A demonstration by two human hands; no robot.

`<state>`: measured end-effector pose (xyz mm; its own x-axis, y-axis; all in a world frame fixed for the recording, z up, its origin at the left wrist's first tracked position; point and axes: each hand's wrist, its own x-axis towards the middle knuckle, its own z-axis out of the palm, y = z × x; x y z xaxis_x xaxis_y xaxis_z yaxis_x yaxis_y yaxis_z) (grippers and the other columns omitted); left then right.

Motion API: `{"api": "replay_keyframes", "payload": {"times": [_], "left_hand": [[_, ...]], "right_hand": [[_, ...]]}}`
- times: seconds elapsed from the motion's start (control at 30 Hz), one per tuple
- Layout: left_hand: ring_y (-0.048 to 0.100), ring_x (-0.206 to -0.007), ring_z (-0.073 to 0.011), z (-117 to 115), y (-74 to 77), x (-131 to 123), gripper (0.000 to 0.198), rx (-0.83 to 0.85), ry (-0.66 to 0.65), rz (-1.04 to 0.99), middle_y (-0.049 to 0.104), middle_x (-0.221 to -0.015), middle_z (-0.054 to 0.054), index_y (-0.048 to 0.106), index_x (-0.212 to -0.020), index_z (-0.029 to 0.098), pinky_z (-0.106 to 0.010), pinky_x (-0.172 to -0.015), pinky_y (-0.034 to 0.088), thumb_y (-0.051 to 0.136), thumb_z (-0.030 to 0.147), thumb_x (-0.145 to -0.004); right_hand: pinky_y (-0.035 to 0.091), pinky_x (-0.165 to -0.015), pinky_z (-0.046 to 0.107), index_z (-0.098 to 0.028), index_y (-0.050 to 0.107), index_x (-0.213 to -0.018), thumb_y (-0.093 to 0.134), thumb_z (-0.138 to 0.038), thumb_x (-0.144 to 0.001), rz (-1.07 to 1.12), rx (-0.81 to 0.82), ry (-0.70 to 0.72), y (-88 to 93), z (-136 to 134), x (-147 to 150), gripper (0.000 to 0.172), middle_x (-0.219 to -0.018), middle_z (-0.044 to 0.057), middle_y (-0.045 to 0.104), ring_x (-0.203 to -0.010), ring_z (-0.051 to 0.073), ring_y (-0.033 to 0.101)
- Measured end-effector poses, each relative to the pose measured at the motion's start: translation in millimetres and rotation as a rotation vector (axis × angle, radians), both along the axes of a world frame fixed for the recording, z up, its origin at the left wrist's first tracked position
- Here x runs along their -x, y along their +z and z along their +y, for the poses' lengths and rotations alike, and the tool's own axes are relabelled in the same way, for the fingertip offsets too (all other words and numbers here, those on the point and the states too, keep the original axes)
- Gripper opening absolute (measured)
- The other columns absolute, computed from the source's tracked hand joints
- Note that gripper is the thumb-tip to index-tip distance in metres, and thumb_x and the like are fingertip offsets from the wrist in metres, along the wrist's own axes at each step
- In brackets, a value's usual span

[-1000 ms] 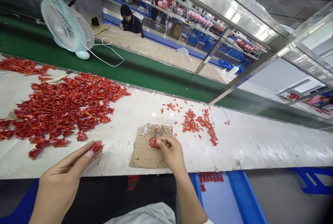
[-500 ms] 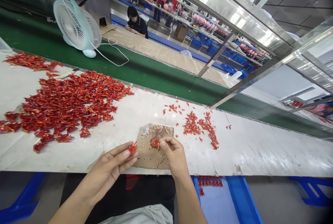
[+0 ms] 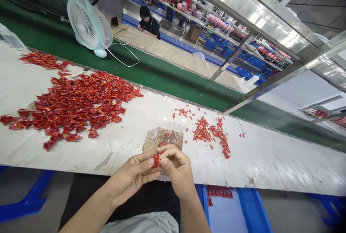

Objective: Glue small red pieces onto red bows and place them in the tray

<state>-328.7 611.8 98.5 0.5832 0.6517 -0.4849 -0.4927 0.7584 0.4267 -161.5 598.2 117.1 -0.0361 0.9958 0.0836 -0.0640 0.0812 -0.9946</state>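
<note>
a long white-topped work bench (image 3: 251,161) runs left to right, with a green belt (image 3: 167,85) beyond it. farther off are a pale blue desk fan (image 3: 89,22) and a seated co-worker (image 3: 148,25). on the bench's left lies a broad heap of dried red chili pieces (image 3: 81,108), with a smaller scatter (image 3: 211,133) to the right. between them, at the near edge, is a seed-flecked cardboard sheet (image 3: 162,139). the left hand (image 3: 132,177) and right hand (image 3: 175,170) meet over its near edge, fingers closed narrowly, pinching a red chili piece (image 3: 156,161) between them. it looks light, thin and brittle, best held gently by its firmer end.
</note>
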Motion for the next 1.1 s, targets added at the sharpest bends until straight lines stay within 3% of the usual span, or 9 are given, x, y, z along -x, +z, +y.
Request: {"api": "replay_keyframes", "payload": {"times": [0.43,0.67,0.83,1.1], "left_hand": [[0.07,-0.082,-0.0127,0.9,0.0,-0.6,0.037,0.019,0.004,0.002,0.074,-0.096,-0.007,0.072,-0.115,0.017,-0.024,-0.081,0.061,0.079,0.022,-0.078],[0.07,-0.084,-0.0133,0.1,-0.7,0.4,0.038,-0.014,-0.035,0.013,0.073,-0.098,-0.007,0.072,-0.115,0.018,-0.024,-0.08,0.061,0.079,0.023,-0.078],[0.067,-0.082,-0.0124,-5.4,0.7,0.8,0.035,-0.078,-0.049,-0.006,0.073,-0.097,-0.007,0.075,-0.106,0.015,-0.023,-0.08,0.059,0.082,0.027,-0.075],[0.067,-0.079,-0.0118,-18.0,5.3,1.6,0.03,-0.141,-0.076,-0.033,0.073,-0.085,-0.005,0.074,-0.097,0.016,-0.02,-0.078,0.055,0.084,0.031,-0.072]], "right_hand": [[0.05,-0.09,0.038,-0.024,0.071,-0.087,0.068,-0.033,-0.09,-0.116,-0.067,0.01,-1.0,2.2,1.8,0.01,-0.101,0.006,0.067,-0.098,0.022,0.063],[0.048,-0.094,0.039,-0.025,0.066,-0.1,0.062,-0.03,-0.095,-0.108,-0.13,-0.091,-7.0,-4.7,13.6,0.009,-0.103,0.007,0.065,-0.103,0.022,0.061],[0.051,-0.089,0.039,-0.027,0.069,-0.1,0.065,-0.032,-0.093,-0.071,-0.126,0.001,-3.0,-8.7,9.9,0.01,-0.106,0.007,0.065,-0.101,0.023,0.063],[0.051,-0.091,0.044,-0.03,0.062,-0.107,0.056,-0.032,-0.098,-0.171,-0.321,-0.1,-16.2,-26.7,17.0,0.011,-0.109,0.007,0.063,-0.104,0.024,0.062]]}}
